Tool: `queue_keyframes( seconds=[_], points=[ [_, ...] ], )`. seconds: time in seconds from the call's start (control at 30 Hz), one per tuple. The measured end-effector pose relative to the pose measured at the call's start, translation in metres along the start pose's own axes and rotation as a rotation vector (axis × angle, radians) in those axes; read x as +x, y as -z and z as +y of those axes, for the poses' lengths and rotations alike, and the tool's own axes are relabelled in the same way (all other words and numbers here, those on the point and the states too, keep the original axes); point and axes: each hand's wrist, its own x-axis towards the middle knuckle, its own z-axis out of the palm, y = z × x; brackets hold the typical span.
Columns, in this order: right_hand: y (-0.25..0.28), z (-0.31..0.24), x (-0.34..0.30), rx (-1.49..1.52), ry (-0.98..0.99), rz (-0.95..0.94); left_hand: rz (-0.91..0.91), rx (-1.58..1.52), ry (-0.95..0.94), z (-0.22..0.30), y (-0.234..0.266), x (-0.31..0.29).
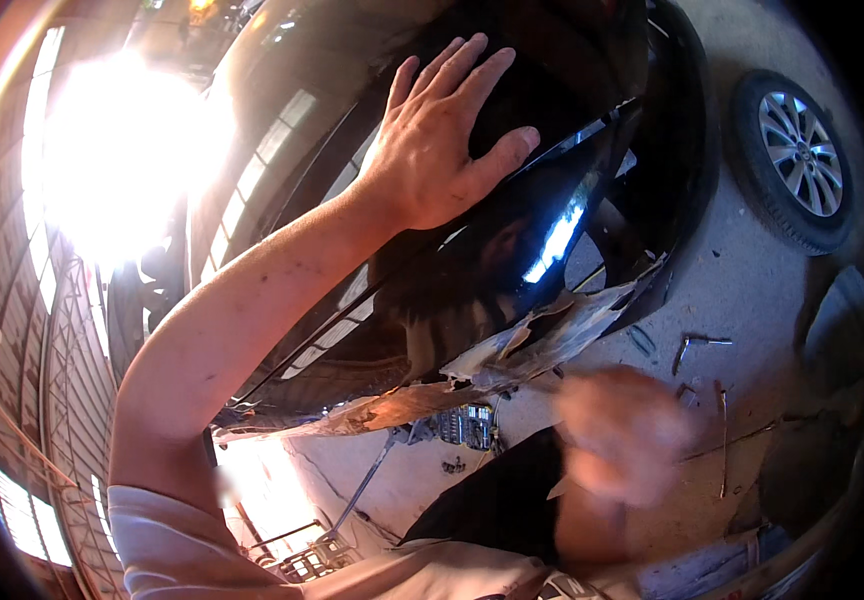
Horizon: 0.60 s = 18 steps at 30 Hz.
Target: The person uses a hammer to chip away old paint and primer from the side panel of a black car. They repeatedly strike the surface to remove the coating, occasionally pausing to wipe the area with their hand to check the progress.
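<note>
1. We are working over a concrete floor (752, 270) with a loose wheel (797, 160).
2. Our left hand (442, 135) is pressing flat, fingers spread, on the black panel (512, 250).
3. Our right hand (622, 435) is blurring below; its grip cannot be told.
4. The torn edge (542, 345) is remaining ragged; repair appears early.

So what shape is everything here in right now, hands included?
Left hand: open, fingers spread, flat on the car panel.
Right hand: motion-blurred, grip unclear.
Black car panel: glossy, lower edge torn and crumpled.
Loose wheel: off the car, lying on the concrete floor.
Hand tools: scattered on the floor.
</note>
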Motion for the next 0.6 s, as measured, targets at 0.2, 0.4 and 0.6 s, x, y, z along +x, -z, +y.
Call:
queue_keyframes(
  seconds=[0.2, 0.4, 0.6],
  points=[
    [-0.01, 0.012, 0.021, -0.069, 0.195, -0.142, -0.03, 0.009, 0.039, -0.008, -0.004, -0.008],
    [0.001, 0.058, 0.033, -0.196, 0.369, -0.065, -0.017, 0.005, -0.003, 0.001, -0.003, 0.002],
    [-0.003, -0.019, 0.007, -0.058, 0.375, -0.05, -0.035, 0.022, 0.031, -0.006, -0.001, -0.007]
  ],
)
